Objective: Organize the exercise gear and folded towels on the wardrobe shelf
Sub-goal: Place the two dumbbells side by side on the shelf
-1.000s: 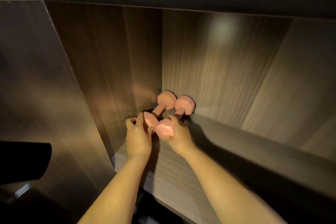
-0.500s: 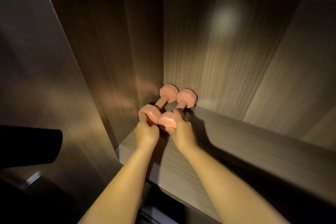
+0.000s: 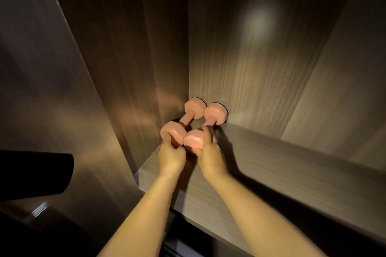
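1. Two pink dumbbells sit side by side in the far left corner of the wardrobe shelf (image 3: 271, 165). From my hands they point toward 12 o'clock.
2. My left hand (image 3: 171, 155) is curled, and its fingertips press on the near end of the left dumbbell (image 3: 181, 124).
3. My right hand (image 3: 211, 156) is wrapped around the near end of the right dumbbell (image 3: 205, 126).
4. The far ends look very close to the back wall (image 3: 261, 69), maybe touching it.
5. I think the step now is to line them up neatly. I should push slowly, so the round ends do not roll or bump the wood.
6. It is best to keep both straight and close together. Then there is room at 3 o'clock on the shelf for towels.
7. No towels show here yet.
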Demonstrator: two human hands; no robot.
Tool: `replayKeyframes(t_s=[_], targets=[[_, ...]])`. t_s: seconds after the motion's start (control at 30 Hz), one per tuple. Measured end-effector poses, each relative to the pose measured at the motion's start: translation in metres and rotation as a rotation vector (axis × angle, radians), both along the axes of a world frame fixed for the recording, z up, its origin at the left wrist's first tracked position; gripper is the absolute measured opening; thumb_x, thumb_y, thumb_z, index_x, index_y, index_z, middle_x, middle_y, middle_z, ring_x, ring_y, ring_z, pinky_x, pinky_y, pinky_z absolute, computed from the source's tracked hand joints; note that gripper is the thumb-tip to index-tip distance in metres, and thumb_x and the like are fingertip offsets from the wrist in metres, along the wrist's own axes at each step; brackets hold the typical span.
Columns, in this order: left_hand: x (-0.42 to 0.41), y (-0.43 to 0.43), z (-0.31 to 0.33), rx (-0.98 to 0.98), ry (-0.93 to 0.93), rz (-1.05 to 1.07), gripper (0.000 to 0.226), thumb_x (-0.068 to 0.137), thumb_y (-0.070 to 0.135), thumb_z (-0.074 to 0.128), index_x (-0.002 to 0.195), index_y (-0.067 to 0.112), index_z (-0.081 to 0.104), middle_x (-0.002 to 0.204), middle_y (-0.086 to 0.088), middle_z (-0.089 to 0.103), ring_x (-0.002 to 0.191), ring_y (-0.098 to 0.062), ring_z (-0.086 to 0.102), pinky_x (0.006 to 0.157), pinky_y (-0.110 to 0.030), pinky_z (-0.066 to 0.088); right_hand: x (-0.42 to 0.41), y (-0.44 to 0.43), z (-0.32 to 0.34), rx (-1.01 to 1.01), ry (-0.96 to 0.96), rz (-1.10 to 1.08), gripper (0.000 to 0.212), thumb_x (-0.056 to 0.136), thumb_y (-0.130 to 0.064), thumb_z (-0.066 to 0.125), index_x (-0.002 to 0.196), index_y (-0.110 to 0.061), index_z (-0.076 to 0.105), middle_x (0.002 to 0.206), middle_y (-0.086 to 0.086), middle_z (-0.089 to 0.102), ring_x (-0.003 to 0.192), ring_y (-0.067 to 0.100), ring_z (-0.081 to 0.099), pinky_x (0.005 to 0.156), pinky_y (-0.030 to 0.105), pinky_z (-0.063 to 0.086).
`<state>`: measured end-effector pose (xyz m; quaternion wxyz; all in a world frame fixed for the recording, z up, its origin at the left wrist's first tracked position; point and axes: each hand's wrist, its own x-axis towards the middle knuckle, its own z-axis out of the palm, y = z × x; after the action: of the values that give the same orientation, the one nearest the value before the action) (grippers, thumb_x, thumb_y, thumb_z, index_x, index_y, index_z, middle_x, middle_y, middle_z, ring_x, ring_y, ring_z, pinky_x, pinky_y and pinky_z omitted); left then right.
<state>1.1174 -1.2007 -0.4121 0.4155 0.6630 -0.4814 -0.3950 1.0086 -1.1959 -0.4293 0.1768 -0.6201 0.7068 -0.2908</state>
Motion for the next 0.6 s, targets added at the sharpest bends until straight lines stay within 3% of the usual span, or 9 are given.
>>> replayKeyframes(t_s=[0.1, 0.2, 0.27, 0.37, 0.43, 0.5, 0.6], targets=[[0.004, 0.003, 0.0, -0.001, -0.014, -0.03, 0.07, 0.094, 0.0, 0.049, 0.155, 0.018, 0.021, 0.132, -0.01, 0.056, 0.117, -0.027, 0.055, 0.104, -0.041, 0.045, 0.0, 0.0, -0.002, 0.018, 0.071, 0.013, 0.087, 0.096, -0.01, 0.057, 0.156, -0.018, -0.005, 0.163, 0.011, 0.01, 0.137, 0.03, 0.042, 0.105, 0.04, 0.045], [0.013, 0.012, 0.002, -0.088, -0.179, -0.084, 0.066, 0.096, 0.004, 0.052, 0.154, 0.016, 0.024, 0.138, -0.009, 0.053, 0.123, -0.023, 0.053, 0.106, -0.035, 0.043, 0.0, 0.001, 0.001, -0.006, 0.201, -0.001, 0.093, 0.097, -0.012, 0.058, 0.154, -0.014, -0.014, 0.164, 0.012, -0.01, 0.145, 0.031, 0.03, 0.101, 0.035, 0.049], [0.021, 0.02, 0.001, -0.215, -0.33, -0.197, 0.075, 0.096, 0.006, 0.054, 0.157, 0.018, 0.011, 0.156, -0.006, 0.032, 0.131, -0.022, 0.048, 0.111, -0.037, 0.039, -0.006, 0.004, 0.004, -0.077, 0.327, 0.03, 0.093, 0.095, -0.006, 0.059, 0.155, -0.014, -0.012, 0.163, 0.01, -0.016, 0.15, 0.032, 0.01, 0.109, 0.039, 0.043], [0.03, 0.023, -0.002, -0.291, -0.635, -0.38, 0.087, 0.096, 0.004, 0.051, 0.155, 0.02, -0.012, 0.164, -0.001, -0.012, 0.129, -0.03, 0.048, 0.106, -0.041, 0.044, -0.02, 0.012, 0.006, -0.187, 0.536, 0.192, 0.094, 0.089, 0.006, 0.056, 0.156, -0.017, -0.005, 0.164, 0.005, -0.012, 0.15, 0.029, -0.01, 0.122, 0.044, 0.007], [0.033, 0.018, -0.005, -0.286, -0.771, -0.389, 0.091, 0.096, 0.003, 0.051, 0.152, 0.019, -0.018, 0.162, -0.001, -0.021, 0.141, -0.03, 0.035, 0.117, -0.042, 0.03, -0.027, 0.016, 0.009, -0.195, 0.608, 0.264, 0.096, 0.086, 0.013, 0.053, 0.156, -0.018, -0.004, 0.164, 0.001, -0.011, 0.15, 0.026, -0.011, 0.12, 0.044, -0.005], [0.035, 0.015, -0.008, -0.271, -0.84, -0.385, 0.092, 0.095, 0.002, 0.05, 0.151, 0.018, -0.022, 0.159, -0.001, -0.025, 0.15, -0.022, 0.01, 0.123, -0.04, 0.011, -0.032, 0.016, 0.011, -0.193, 0.662, 0.293, 0.095, 0.086, 0.013, 0.052, 0.156, -0.019, -0.004, 0.164, 0.0, -0.008, 0.15, 0.024, -0.009, 0.122, 0.047, -0.005], [0.038, 0.011, -0.011, -0.259, -0.895, -0.396, 0.092, 0.094, 0.002, 0.05, 0.152, 0.017, -0.021, 0.158, -0.001, -0.027, 0.151, -0.017, 0.0, 0.122, -0.038, 0.005, -0.034, 0.014, 0.012, -0.193, 0.701, 0.3, 0.096, 0.086, 0.012, 0.056, 0.156, -0.022, -0.001, 0.164, -0.003, -0.004, 0.151, 0.024, -0.004, 0.122, 0.051, -0.003]])
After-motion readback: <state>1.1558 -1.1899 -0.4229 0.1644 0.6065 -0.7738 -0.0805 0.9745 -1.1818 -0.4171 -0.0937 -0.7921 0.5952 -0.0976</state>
